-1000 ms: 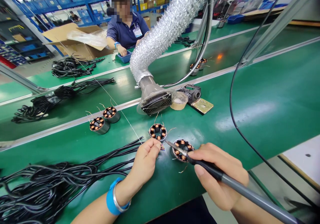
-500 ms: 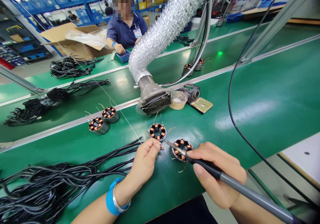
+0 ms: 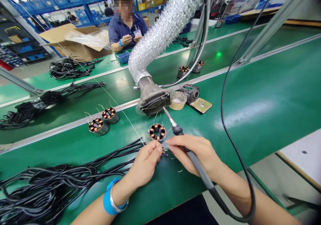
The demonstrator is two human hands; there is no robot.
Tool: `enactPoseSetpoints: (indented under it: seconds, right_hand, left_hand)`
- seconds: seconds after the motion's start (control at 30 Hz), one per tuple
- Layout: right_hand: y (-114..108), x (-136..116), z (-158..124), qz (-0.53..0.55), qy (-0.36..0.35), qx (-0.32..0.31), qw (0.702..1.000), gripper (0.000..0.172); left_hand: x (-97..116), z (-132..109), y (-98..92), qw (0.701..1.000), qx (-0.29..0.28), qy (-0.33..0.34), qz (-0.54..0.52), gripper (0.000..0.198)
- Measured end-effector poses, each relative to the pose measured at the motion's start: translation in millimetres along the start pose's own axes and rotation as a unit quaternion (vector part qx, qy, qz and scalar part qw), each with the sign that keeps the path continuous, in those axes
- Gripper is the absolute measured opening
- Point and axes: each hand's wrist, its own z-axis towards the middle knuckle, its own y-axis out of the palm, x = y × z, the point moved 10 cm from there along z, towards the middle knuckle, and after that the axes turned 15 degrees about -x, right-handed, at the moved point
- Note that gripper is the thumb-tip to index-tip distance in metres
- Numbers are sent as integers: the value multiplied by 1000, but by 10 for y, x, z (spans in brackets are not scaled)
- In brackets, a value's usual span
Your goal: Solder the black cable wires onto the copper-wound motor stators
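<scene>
My left hand (image 3: 147,161) pinches the end of a black cable, whose thin coloured wires (image 3: 165,153) stick out past the fingertips. A soldering iron (image 3: 177,130) lies in the grip of my right hand (image 3: 200,153), its tip angled up and away in front of the fan grille. The right thumb and forefinger reach close to the wires; whether they touch is unclear. Just beyond both hands stands a motor stator with copper coils (image 3: 151,133), its loose wire ends rising. Another stator is hidden behind my right hand. Black cables (image 3: 50,188) lie heaped at left.
A fume extractor (image 3: 155,104) on a silver duct (image 3: 160,31) hangs ahead. Beside it are a round tub (image 3: 178,101) and an iron stand (image 3: 192,93). Two stators (image 3: 99,127) sit left. The iron's cord loops at right. A co-worker (image 3: 127,27) sits opposite.
My right hand has moved left toward the wires, and the iron has swung from pointing at them to pointing up and away. The co-worker's hand has risen from the blue tray.
</scene>
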Motion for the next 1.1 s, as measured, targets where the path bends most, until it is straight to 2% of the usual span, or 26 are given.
enactPoseSetpoints:
  seconds: [0.17,0.27,0.33,0.57,0.7,0.8,0.93,1.1]
  right_hand:
    - [204,8,82,-7,-38,-85,996,24]
    - [189,-33,33,-29,-51,-82,995,28]
    - [169,-61,2,-37,-53,-73,995,27]
    - [102,-88,-109,-67,-30,-19,997,26]
    - [57,21,-181,-15,39,-21,999,21]
    - [82,65,-181,11,61,-30,998,17]
    - [96,94,-132,-7,27,1,1000,15]
    - [199,132,-143,-40,-32,-18,999,15]
  left_hand:
    - [149,-69,-3,995,4,30,95,35]
    - [288,-95,23,985,-4,34,172,32]
    - [316,-90,24,982,-8,29,185,31]
    - [51,-13,2,1000,12,-22,-3,32]
    - [19,-17,21,998,33,-31,-37,30]
    - [15,-30,44,997,39,-29,-52,32]
    - [-4,-39,69,997,44,-24,-64,35]
    - [-49,-47,31,996,64,-25,-55,38]
